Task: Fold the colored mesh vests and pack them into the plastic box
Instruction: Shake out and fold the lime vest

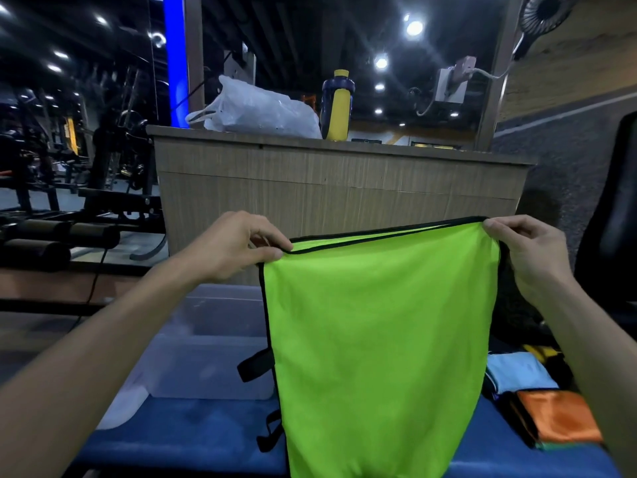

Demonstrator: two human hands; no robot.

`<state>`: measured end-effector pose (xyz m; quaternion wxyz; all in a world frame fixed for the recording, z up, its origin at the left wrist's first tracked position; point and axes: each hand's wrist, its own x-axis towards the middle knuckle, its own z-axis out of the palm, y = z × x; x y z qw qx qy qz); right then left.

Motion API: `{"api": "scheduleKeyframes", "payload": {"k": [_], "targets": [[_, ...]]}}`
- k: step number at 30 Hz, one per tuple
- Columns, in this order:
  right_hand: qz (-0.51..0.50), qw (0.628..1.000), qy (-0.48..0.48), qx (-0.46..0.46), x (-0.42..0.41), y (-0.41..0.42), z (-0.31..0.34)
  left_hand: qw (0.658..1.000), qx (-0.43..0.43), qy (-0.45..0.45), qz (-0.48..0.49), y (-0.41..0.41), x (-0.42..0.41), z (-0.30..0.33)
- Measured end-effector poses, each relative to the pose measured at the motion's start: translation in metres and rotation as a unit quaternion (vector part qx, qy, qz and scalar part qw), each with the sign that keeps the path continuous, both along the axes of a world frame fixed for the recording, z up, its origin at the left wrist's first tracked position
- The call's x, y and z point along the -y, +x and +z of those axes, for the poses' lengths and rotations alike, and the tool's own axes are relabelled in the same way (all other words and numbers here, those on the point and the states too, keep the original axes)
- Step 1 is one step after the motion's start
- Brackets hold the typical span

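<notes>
Currently in the head view, a bright lime-green mesh vest with black edge trim hangs upright in front of the person, held up by its top edge over a blue padded table. Left hand pinches the vest's top left corner between thumb and curled fingers; right hand pinches the top right corner the same way, so the black-trimmed top edge is stretched between them, tilted slightly up toward the right. Two black straps stick out from the vest's left edge, low down. Clear plastic storage box sits on the table behind and left of the vest, partly hidden by it; contents hard to tell through the translucent wall. Right of the vest, on the table, lies a pile of folded vests: a light-blue vest farther back, an orange vest just in front of it, something yellow and black behind, mostly hidden. Beyond stands a wood-panel counter carrying a white plastic bag and a yellow-and-navy bottle just beside it. Gym equipment fills the dim left background, blurred.
</notes>
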<state>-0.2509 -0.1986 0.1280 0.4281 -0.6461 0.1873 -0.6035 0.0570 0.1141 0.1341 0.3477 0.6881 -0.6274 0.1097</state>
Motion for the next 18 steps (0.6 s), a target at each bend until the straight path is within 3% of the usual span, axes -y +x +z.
{"api": "scheduleKeyframes", "payload": {"k": [5,9,11,13,18], "targets": [[0.017,1.0,-0.02,0.009,-0.004,-0.007,0.006,0.991,-0.136,-0.004,0.01,-0.002,-0.004,-0.001],[0.075,0.997,0.001,0.034,-0.008,-0.017,0.02,0.91,-0.382,-0.031,-0.158,-0.01,-0.022,0.008],[0.144,0.988,0.019,0.049,-0.01,-0.026,0.029,0.866,-0.433,-0.04,-0.246,-0.017,-0.035,0.018],[0.222,0.973,0.045,0.033,-0.011,-0.035,0.036,0.849,-0.436,-0.046,-0.294,-0.019,-0.043,0.03],[0.281,0.957,0.068,-0.011,-0.014,-0.047,0.033,0.898,-0.412,-0.023,-0.154,0.006,-0.033,0.041]]}}
